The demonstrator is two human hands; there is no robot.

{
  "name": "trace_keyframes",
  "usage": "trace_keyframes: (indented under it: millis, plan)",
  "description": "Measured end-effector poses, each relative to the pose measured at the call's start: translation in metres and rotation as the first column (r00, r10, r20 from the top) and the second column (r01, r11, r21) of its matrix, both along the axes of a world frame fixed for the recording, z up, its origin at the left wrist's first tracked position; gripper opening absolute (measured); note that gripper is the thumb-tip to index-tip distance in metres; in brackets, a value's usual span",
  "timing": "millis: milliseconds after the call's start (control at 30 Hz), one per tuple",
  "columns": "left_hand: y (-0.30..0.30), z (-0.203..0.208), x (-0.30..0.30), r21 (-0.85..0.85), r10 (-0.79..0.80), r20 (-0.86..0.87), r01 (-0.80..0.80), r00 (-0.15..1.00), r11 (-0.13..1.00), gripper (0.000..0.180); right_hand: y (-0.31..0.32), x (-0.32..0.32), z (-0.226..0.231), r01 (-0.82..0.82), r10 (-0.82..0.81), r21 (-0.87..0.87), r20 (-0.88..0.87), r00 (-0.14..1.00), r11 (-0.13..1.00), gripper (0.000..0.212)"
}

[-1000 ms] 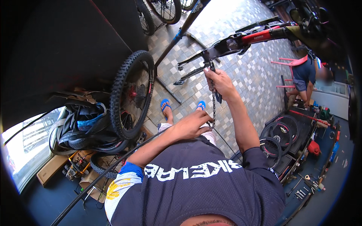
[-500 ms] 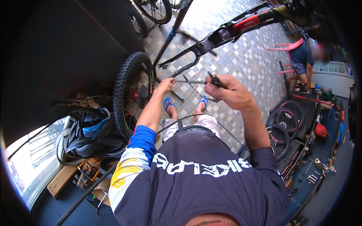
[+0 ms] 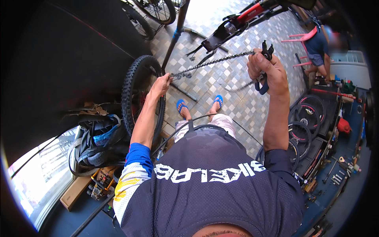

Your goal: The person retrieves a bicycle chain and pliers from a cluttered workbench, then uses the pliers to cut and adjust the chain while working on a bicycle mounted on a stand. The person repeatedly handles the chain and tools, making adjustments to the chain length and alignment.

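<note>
Your left hand (image 3: 161, 85) is pinching a dark linked-metal bicycle chain (image 3: 215, 62); your right hand (image 3: 271, 73) is clasping it plus black metal pliers (image 3: 267, 54). It's spanning between them; crowded right fingers could be letting it slip.

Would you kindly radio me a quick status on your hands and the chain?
Left hand pinching chain; right hand gripping black pliers and chain. Chain stretched between hands, loose length hanging below right. Bike frame beyond; nothing visible blocking the span.

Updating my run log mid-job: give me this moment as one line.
left hand: holds chain | right hand: holds chain, black pliers | chain: stretched between hands, loose length hanging below
</note>
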State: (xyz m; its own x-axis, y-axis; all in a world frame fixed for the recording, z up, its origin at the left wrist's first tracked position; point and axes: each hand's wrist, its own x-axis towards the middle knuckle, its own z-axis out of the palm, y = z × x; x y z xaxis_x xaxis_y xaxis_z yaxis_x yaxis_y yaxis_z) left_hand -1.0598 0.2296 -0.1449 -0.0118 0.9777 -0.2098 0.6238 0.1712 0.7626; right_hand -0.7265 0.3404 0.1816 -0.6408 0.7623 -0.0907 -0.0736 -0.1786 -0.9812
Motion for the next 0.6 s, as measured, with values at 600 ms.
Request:
trace_keyframes:
  millis: [600]
  plan:
    - [0.010,0.045,0.079,0.220,-0.018,0.069,0.002,0.997,0.975,0.016,-0.045,0.063,-0.171,0.051,-0.264,0.312,0.695,0.669,0.949,0.037]
